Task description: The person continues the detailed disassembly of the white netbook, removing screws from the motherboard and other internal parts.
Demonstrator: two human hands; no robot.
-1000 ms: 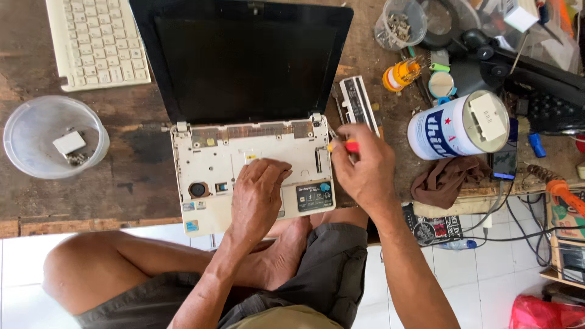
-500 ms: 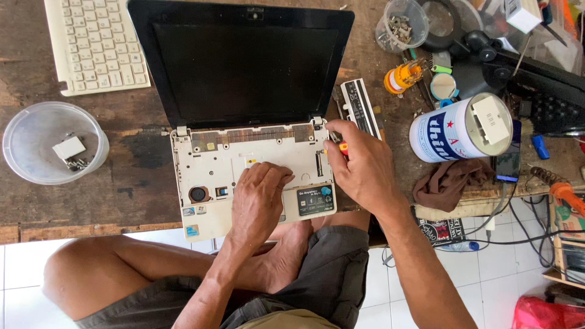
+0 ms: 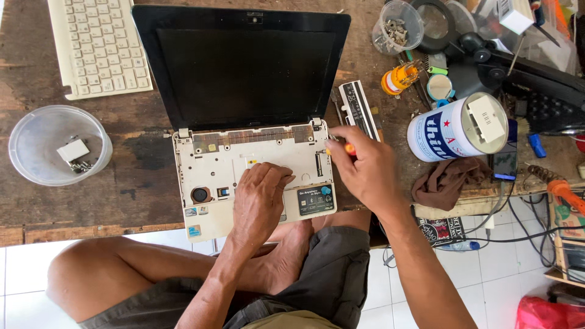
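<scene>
A small white laptop [image 3: 207, 170] lies open on a worn wooden table, its keyboard removed and its dark screen [image 3: 244, 67] tilted back. My left hand [image 3: 259, 204] rests flat on the palm rest, fingers spread over the bare top case. My right hand [image 3: 365, 167] is closed on a screwdriver [image 3: 347, 148] with a red and yellow handle, its tip at the laptop's right edge near the hinge. I sit cross-legged, with my legs under the table's front edge.
A clear plastic tub [image 3: 58, 146] with small parts stands at left. A white keyboard [image 3: 100, 45] lies at the back left. To the right are a black battery pack [image 3: 359, 109], a white and blue can [image 3: 460, 128], a brown rag [image 3: 448, 183], a cup of screws [image 3: 399, 27] and cables.
My right hand with the screwdriver has shifted slightly up along the laptop's right edge. My left hand has stayed on the palm rest.
</scene>
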